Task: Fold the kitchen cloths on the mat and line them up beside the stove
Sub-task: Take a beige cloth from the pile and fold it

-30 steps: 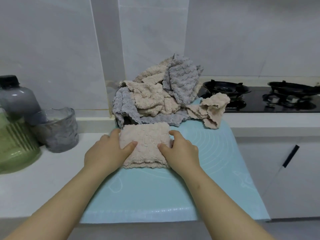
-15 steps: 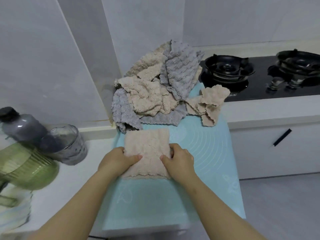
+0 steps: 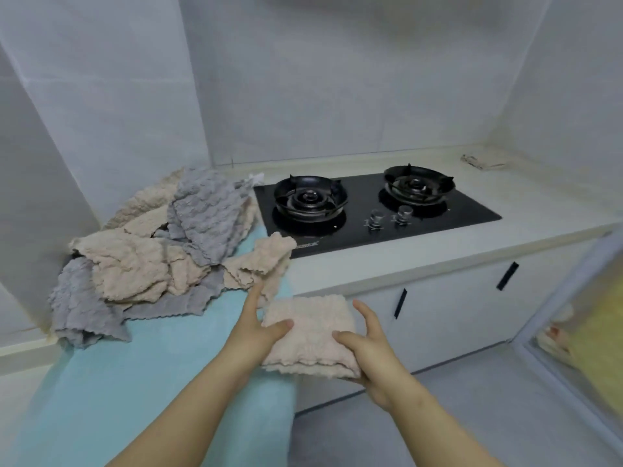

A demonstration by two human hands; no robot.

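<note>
Left hand (image 3: 253,335), right hand (image 3: 371,355) hold one folded cloth (image 3: 308,335).

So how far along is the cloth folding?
Done: one beige cloth is folded. In hand: the left hand and right hand hold it between them, past the blue mat's right edge, near the stove. Left: none lies on the counter before the stove yet, and a heap of unfolded beige and grey cloths sits at the mat's back.

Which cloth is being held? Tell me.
The folded beige cloth, gripped at its sides by the left hand and right hand; the others lie crumpled in the pile on the mat.
</note>
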